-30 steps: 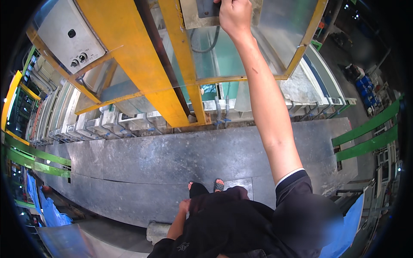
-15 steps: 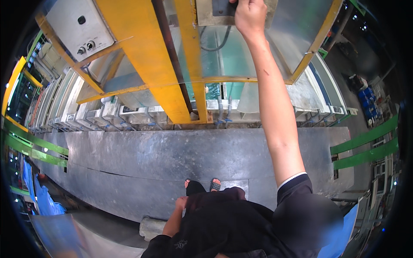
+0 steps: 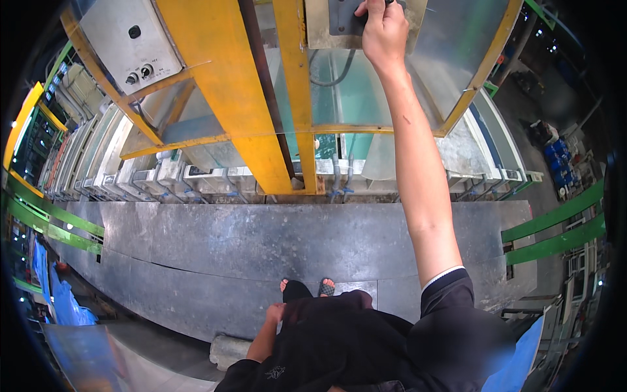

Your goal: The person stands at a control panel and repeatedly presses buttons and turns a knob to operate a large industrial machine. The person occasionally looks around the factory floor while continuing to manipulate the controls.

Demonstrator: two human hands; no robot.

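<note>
As before, right hand (image 3: 384, 32) up, fingers curled on grey panel (image 3: 343, 16); left hand (image 3: 274, 313) at thigh, fingers unclear.

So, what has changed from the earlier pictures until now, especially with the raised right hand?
Very little. The right hand stays raised, its fingers closed on the dark grey panel of the yellow steel machine frame; it only drifts slightly in the picture as the head moves. The left hand stays low at the thigh, and the feet stay on the grey metal floor plate.

Factory floor: yellow machine frame (image 3: 241, 98), control box (image 3: 127, 39), steel-plate floor (image 3: 261, 242).
</note>
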